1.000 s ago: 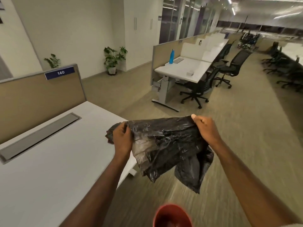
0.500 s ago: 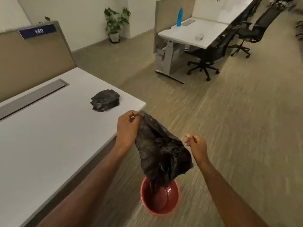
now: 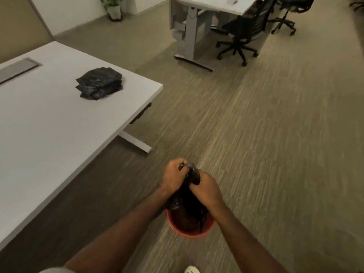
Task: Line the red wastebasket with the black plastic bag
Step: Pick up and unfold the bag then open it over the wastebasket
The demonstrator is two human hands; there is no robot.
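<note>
The red wastebasket (image 3: 190, 232) stands on the carpet just in front of me, low in the view. A crumpled black plastic bag (image 3: 186, 201) hangs from my hands with its lower part down inside the basket. My left hand (image 3: 175, 177) pinches the bag's top edge above the basket's far rim. Beside it, my right hand (image 3: 206, 188) grips the same bunched top. The two hands are close together, almost touching. Most of the basket's inside is hidden by the bag and my wrists.
A white desk (image 3: 59, 119) fills the left side, with a stack of folded black bags (image 3: 99, 83) near its corner and a desk foot (image 3: 136, 142) on the floor. Another desk (image 3: 199, 26) and a black office chair (image 3: 242, 34) stand farther back. A white shoe tip (image 3: 191, 269) shows at the bottom.
The view tilted down. Both hands dropped toward the basket and came together; my right hand took hold of the bag again, and the bag sank deeper into the basket.
</note>
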